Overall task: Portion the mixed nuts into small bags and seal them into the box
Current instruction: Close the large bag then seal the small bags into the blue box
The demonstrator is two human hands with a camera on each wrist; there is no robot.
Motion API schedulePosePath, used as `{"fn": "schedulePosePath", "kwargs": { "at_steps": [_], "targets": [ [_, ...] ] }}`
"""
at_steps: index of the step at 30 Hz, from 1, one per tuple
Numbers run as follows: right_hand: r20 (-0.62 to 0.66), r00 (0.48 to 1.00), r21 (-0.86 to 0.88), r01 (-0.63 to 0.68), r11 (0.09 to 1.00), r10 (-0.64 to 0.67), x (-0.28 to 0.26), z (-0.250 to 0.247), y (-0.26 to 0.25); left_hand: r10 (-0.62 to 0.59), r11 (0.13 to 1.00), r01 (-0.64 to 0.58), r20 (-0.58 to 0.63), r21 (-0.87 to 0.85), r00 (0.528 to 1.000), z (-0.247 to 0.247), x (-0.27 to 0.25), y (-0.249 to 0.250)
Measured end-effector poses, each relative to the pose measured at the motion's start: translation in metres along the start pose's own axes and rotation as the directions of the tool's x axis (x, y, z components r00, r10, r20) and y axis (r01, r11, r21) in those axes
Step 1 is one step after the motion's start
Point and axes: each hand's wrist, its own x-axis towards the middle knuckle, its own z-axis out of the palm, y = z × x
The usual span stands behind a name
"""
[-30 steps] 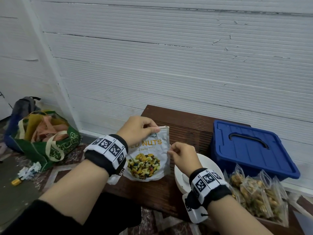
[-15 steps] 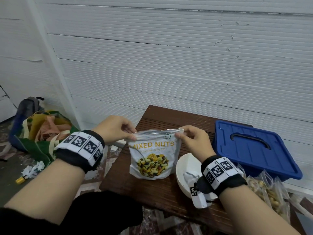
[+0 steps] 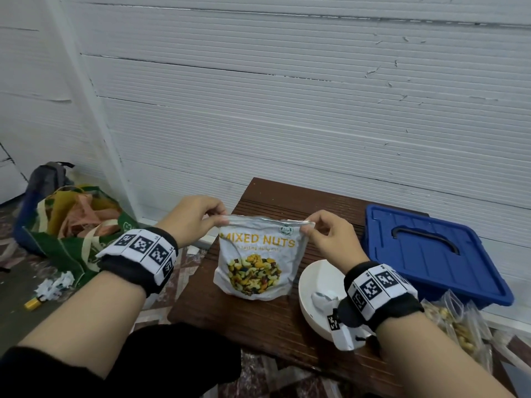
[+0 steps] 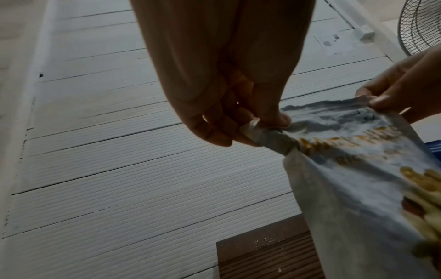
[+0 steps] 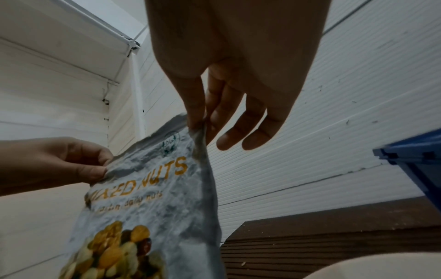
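Two hands are occupied with the mixed nuts pouch (image 3: pixel 260 259), which is held upright over the tabletop (image 3: pixel 258 326). Its top left corner is pinched by the left hand (image 3: pixel 192 218), its top right corner by the right hand (image 3: pixel 330 239). Right of the pouch, a white bowl (image 3: pixel 313 285), the lidded blue box (image 3: pixel 431 254) and filled small bags (image 3: pixel 459 326) are seen.

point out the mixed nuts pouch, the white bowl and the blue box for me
mixed nuts pouch (image 3: pixel 258 254): head view, printed front.
white bowl (image 3: pixel 319 280): head view, bare inner wall.
blue box (image 3: pixel 431 254): head view, lid top.
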Motion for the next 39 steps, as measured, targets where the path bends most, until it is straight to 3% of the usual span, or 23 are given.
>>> {"fn": "schedulePosePath", "kwargs": {
  "at_steps": [5, 9, 16, 23, 30, 39],
  "targets": [
    [0.024, 1.0, -0.056, 0.008, 0.998, -0.006, 0.005, -0.004, -0.002, -0.134, 0.985, 0.139, 0.051, -0.103, 0.99, 0.002, -0.009, -0.011],
    [0.018, 1.0, -0.09, 0.022, 0.996, -0.021, 0.007, -0.005, -0.001, -0.152, 0.98, 0.151, 0.002, -0.128, 0.988, 0.004, -0.012, -0.014],
    [0.002, 1.0, -0.127, 0.027, 0.992, -0.027, 0.008, -0.003, -0.001, -0.132, 0.987, 0.133, 0.016, -0.092, 0.991, -0.001, -0.007, -0.011],
    [0.085, 0.993, -0.2, 0.103, 0.974, -0.087, 0.012, 0.001, -0.016, -0.096, 0.978, 0.104, 0.049, -0.183, 0.994, 0.006, -0.004, -0.003],
    [0.09, 0.99, -0.316, 0.135, 0.939, -0.112, 0.018, 0.005, -0.019, -0.073, 0.988, 0.065, -0.046, -0.141, 0.996, 0.011, 0.0, 0.0],
    [0.159, 0.978, -0.352, 0.183, 0.918, -0.134, 0.021, 0.011, -0.026, -0.066, 0.984, 0.065, -0.004, -0.165, 0.998, 0.015, 0.002, 0.01]
  ]
}}
